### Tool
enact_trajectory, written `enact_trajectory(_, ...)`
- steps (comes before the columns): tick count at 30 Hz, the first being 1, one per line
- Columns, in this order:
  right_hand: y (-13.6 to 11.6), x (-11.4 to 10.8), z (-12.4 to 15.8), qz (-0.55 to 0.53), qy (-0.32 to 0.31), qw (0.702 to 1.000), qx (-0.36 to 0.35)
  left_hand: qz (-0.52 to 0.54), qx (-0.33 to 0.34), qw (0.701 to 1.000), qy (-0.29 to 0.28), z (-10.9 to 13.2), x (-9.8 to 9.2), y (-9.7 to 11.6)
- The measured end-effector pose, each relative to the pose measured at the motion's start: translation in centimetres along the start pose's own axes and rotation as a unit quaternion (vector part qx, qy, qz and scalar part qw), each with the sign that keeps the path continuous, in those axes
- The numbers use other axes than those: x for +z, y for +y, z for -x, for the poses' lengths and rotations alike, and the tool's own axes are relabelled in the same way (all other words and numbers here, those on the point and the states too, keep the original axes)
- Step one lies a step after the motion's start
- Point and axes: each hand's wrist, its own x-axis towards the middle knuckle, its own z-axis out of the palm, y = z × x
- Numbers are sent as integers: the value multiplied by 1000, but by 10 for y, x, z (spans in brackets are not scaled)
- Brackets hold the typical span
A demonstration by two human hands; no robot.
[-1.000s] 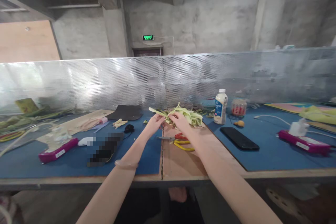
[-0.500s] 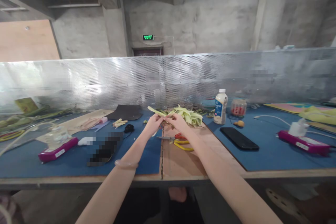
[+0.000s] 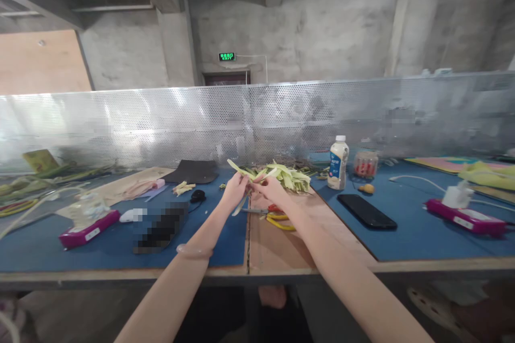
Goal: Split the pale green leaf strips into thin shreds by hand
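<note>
My left hand [image 3: 234,189] and right hand [image 3: 271,188] were close together, both pinched on a pale green leaf strip [image 3: 245,172] above the table [image 3: 402,236], just in front of the leaf pile [image 3: 293,177]. Right of it I saw a capped bottle [image 3: 338,163], whitish inside, and a jar [image 3: 366,164] holding something red.

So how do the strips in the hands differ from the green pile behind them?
The strips are just a few thin pieces, pinched between the left hand and right hand above the table. The pile is many pieces lying loose on it. The strips' ends poke up-left and dangle, while the pile sprawls flat. Both are pale yellow-green.
</note>
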Motion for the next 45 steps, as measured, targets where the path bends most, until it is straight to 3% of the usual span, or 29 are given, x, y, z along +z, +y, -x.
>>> enact_trajectory(8, -1, 0, 0, 5, -1, 1000, 14, -80, 16, 996, 32, 2, 1, 3)
enact_trajectory(27, -1, -1, 1, 5, 4, 1000, -6, -72, 17, 997, 20, -1, -1, -4)
enact_trajectory(37, -3, -2, 0, -36, 21, 999, 1, 37, -11, 999, -30, -3, -2, 0)
enact_trajectory(45, -7, -5, -2, -78, 8, 997, 9, 43, -50, 992, -107, 3, 3, 4)
